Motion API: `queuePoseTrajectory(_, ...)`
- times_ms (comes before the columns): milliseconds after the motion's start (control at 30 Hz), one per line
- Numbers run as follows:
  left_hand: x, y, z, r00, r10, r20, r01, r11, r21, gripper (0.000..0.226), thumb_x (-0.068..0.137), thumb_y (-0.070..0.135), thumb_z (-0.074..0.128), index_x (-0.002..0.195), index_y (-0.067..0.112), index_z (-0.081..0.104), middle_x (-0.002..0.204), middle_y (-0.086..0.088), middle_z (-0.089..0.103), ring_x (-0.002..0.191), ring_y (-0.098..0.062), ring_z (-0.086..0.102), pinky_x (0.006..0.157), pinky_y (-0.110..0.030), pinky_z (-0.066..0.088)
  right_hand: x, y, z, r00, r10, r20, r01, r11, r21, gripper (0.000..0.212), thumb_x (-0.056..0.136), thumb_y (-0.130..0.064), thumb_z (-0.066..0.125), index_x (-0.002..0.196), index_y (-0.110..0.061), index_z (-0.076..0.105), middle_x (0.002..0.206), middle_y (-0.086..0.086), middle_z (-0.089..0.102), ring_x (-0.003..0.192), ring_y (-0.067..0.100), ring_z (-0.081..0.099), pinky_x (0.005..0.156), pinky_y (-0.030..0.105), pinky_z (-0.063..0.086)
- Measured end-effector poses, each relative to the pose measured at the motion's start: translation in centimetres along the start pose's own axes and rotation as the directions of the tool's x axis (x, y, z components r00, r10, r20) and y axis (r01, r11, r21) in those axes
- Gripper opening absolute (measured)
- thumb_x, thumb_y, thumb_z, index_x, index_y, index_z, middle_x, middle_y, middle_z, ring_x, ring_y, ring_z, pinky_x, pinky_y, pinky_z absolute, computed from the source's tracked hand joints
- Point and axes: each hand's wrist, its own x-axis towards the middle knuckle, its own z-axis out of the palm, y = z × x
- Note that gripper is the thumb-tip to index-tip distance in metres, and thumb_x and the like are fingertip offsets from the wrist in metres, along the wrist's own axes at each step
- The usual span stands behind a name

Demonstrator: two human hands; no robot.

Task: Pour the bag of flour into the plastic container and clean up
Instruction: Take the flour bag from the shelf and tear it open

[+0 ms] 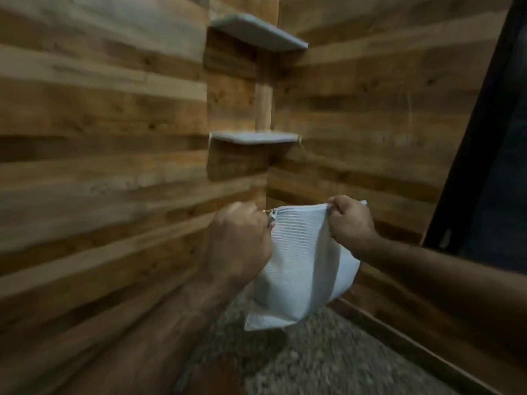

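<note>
Head view, blurry: both hands hold a white zip bag [302, 263] up in the air in front of a wood-plank corner, above a speckled counter [328, 363]. Left hand [239, 240] is fisted shut at the bag's top-left corner, right by the zipper pull [271, 216], likely pinching it to work the zip. Right hand [350, 220] is closed, pinching the top-right corner, probably to keep the top edge taut. Bag hangs slack, bottom sagging toward the counter. Two small grey corner shelves [256, 136] sit on the wall behind. No plastic container in view.
</note>
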Motion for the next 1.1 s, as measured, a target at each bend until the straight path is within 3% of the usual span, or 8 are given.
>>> queuePoseTrajectory(167,-12.0,3.9,1.6,0.982,-0.096,0.165,0.092,0.995,0.029,0.018,0.084,0.020,0.069,0.067,0.016,0.065,0.067,-0.004,0.061,0.065,-0.029,0.060,0.058,-0.038,0.043,-9.5,7.5,2.1,0.981,0.071,0.182,-0.043,0.988,-0.151,0.021,0.109,-0.015,0.049,0.110,-0.013,0.069,0.095,0.004,0.071,0.077,0.021,0.070,0.048,0.022,0.052)
queuePoseTrajectory(300,-20.2,6.8,2.4,0.924,-0.191,0.330,0.191,0.981,0.033,0.023,0.080,0.019,0.077,0.064,0.016,0.060,0.065,-0.005,0.060,0.062,-0.030,0.061,0.055,-0.035,0.046,-15.4,12.8,3.2,0.939,0.077,0.336,0.009,0.968,-0.249,0.022,0.109,-0.014,0.048,0.106,-0.008,0.069,0.095,0.005,0.068,0.081,0.024,0.065,0.069,0.031,0.050)
queuePoseTrajectory(433,-25.9,9.4,3.6,0.855,-0.205,0.476,0.214,0.976,0.037,0.022,0.078,0.020,0.079,0.064,0.014,0.063,0.066,-0.007,0.064,0.065,-0.031,0.065,0.063,-0.035,0.055,-19.9,17.3,3.8,0.874,0.108,0.473,0.069,0.937,-0.342,0.025,0.110,-0.009,0.045,0.099,0.001,0.065,0.084,0.007,0.062,0.087,0.030,0.062,0.069,0.029,0.030)
queuePoseTrajectory(500,-28.0,10.1,4.1,0.807,-0.236,0.542,0.258,0.965,0.037,0.023,0.080,0.018,0.079,0.064,0.013,0.063,0.067,-0.008,0.065,0.067,-0.032,0.066,0.064,-0.037,0.056,-21.1,18.5,4.1,0.842,0.109,0.528,0.108,0.925,-0.364,0.024,0.108,-0.004,0.045,0.107,0.002,0.068,0.097,0.013,0.070,0.091,0.030,0.062,0.070,0.025,0.027)
queuePoseTrajectory(667,-32.8,10.4,4.7,0.747,-0.313,0.586,0.355,0.934,0.046,0.033,0.097,0.022,0.072,0.068,0.019,0.057,0.067,0.000,0.051,0.064,-0.022,0.050,0.063,-0.032,0.039,-22.7,19.9,4.8,0.764,0.069,0.641,0.212,0.912,-0.351,0.025,0.110,-0.014,0.044,0.119,-0.013,0.067,0.118,0.012,0.073,0.102,0.030,0.067,0.079,0.028,0.045)
queuePoseTrajectory(900,-34.9,10.6,4.2,0.757,-0.317,0.572,0.400,0.916,-0.022,0.036,0.085,0.021,0.073,0.062,0.023,0.045,0.065,0.008,0.039,0.060,-0.016,0.038,0.059,-0.029,0.033,-23.6,19.3,3.8,0.710,0.073,0.700,0.277,0.886,-0.373,0.028,0.110,-0.015,0.042,0.122,-0.018,0.068,0.120,0.010,0.073,0.105,0.031,0.069,0.082,0.039,0.061)
queuePoseTrajectory(1000,-34.6,10.3,3.5,0.725,-0.376,0.577,0.470,0.882,-0.015,0.033,0.086,0.039,0.065,0.063,0.017,0.058,0.064,0.005,0.050,0.059,-0.017,0.047,0.056,-0.028,0.036,-24.0,17.3,3.0,0.709,0.040,0.704,0.295,0.889,-0.349,0.028,0.108,-0.017,0.046,0.129,-0.015,0.065,0.121,0.010,0.074,0.106,0.029,0.070,0.082,0.034,0.057)
queuePoseTrajectory(1100,-35.0,9.2,2.4,0.687,-0.483,0.543,0.598,0.800,-0.045,0.030,0.081,0.048,0.075,0.073,0.019,0.074,0.070,0.008,0.064,0.062,-0.012,0.059,0.059,-0.025,0.045,-25.7,14.4,3.1,0.708,-0.057,0.704,0.310,0.920,-0.238,0.023,0.108,-0.030,0.055,0.127,-0.018,0.060,0.097,-0.002,0.071,0.089,0.016,0.070,0.072,0.032,0.056)
